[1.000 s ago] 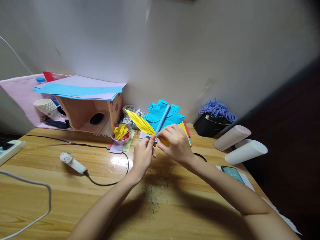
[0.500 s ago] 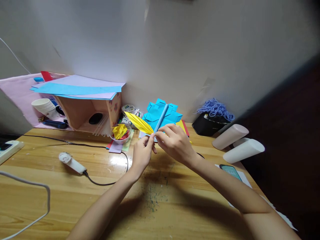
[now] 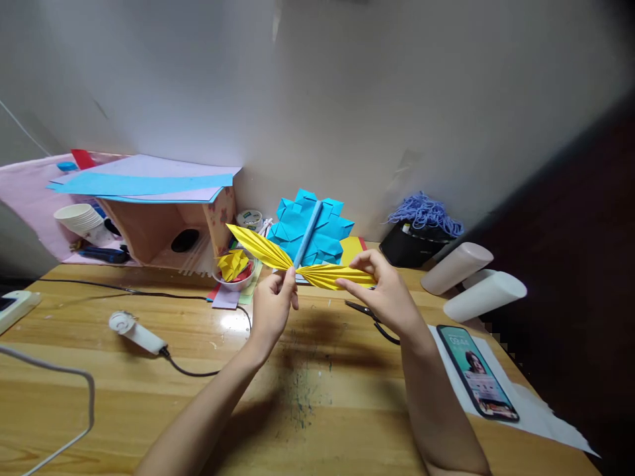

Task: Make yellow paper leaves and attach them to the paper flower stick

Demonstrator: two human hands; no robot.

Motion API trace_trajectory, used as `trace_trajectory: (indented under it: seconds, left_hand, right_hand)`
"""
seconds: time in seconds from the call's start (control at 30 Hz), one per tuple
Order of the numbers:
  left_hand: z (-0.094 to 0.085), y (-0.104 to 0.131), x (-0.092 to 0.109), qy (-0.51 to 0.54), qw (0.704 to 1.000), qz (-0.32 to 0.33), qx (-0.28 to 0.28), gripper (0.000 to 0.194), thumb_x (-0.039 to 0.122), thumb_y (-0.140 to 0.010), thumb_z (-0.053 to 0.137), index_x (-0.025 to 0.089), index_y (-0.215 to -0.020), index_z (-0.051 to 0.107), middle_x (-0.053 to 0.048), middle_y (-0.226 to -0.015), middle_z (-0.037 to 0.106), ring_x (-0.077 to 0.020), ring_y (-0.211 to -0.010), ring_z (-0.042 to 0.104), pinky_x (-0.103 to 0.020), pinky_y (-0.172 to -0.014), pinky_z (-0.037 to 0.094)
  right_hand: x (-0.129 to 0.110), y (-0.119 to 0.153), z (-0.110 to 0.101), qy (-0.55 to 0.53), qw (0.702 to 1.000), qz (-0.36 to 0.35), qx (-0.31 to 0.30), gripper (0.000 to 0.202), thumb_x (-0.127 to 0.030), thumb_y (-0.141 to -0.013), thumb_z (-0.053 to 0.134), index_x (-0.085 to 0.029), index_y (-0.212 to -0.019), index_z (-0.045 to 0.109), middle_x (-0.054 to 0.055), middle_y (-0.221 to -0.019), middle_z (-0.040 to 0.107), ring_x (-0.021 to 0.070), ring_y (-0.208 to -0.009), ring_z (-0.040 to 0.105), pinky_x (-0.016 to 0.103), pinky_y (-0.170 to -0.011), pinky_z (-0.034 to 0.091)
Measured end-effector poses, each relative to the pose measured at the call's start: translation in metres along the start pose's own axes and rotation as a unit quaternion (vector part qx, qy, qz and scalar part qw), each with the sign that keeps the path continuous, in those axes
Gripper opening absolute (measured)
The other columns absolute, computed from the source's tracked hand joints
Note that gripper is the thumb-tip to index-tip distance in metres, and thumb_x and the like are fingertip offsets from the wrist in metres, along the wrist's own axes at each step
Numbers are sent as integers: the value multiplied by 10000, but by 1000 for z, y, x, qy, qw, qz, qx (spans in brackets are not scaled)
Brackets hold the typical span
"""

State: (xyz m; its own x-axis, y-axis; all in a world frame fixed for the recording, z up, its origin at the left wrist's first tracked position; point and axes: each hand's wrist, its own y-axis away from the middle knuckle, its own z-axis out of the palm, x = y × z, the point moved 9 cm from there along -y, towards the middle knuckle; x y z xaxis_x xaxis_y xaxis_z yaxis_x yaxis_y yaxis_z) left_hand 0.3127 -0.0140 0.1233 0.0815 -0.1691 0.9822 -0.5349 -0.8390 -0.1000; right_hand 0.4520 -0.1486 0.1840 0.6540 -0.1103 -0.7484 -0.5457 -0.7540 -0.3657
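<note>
A yellow pleated paper bow [image 3: 262, 248], fanned out on both sides of a pinched middle, is held above the table. My left hand [image 3: 272, 307] is closed, pinching the bow's middle between thumb and fingers. At the bow's right wing, my right hand [image 3: 389, 294] has its thumb and forefinger around the paper's end. Behind the bow stands a blue folded-paper piece [image 3: 327, 231] with pointed edges. A rolled blue paper stick [image 3: 308, 231] slants across it, its lower end meeting the bow's middle. Scissors [image 3: 364, 309] lie partly hidden behind my right hand.
A bowl [image 3: 238, 281] of yellow and red paper stands beside a pink box [image 3: 224, 221]. A white corded device [image 3: 139, 332] lies left. On the right are white rolls [image 3: 483, 295], a black container [image 3: 417, 246] with blue yarn and a phone [image 3: 476, 370] on paper.
My right hand has moved right from the middle to the bow's right wing, which now shows spread out. The phone and scissors have come into fuller view.
</note>
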Motion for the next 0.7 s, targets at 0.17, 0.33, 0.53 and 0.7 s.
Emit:
trace_trajectory:
  seconds: [0.17,0.33,0.53,0.7]
  left_hand:
    - [10,0,-5,44,998,-13,-38,414,544,-781,467,176,-589,467,72,-400,337,-66,-364,298,-211,-397,197]
    - [16,2,0,45,997,3,-56,383,495,-806,482,176,-603,422,77,-428,335,-56,-397,291,-198,-419,204]
    - [20,5,3,80,994,16,-69,323,460,-825,477,160,-707,494,83,-439,322,-53,-395,282,-194,-413,196]
    - [23,7,2,82,994,12,-71,323,456,-822,486,153,-711,501,82,-447,325,-50,-401,284,-190,-418,200]
  right_hand:
    - [-1,-2,-12,-55,997,-24,45,220,-354,-717,664,-203,-787,519,10,-779,583,164,-747,589,290,-694,489]
    - [8,-5,-17,-70,995,-10,73,217,-364,-700,675,-200,-784,561,19,-784,599,184,-765,598,316,-681,514]
    - [19,-7,-15,-96,993,20,72,233,-378,-685,687,-204,-799,582,32,-822,610,203,-789,613,311,-615,531]
    - [16,-9,-20,-99,990,-11,104,236,-366,-675,696,-195,-803,596,34,-836,617,182,-752,605,286,-590,518]
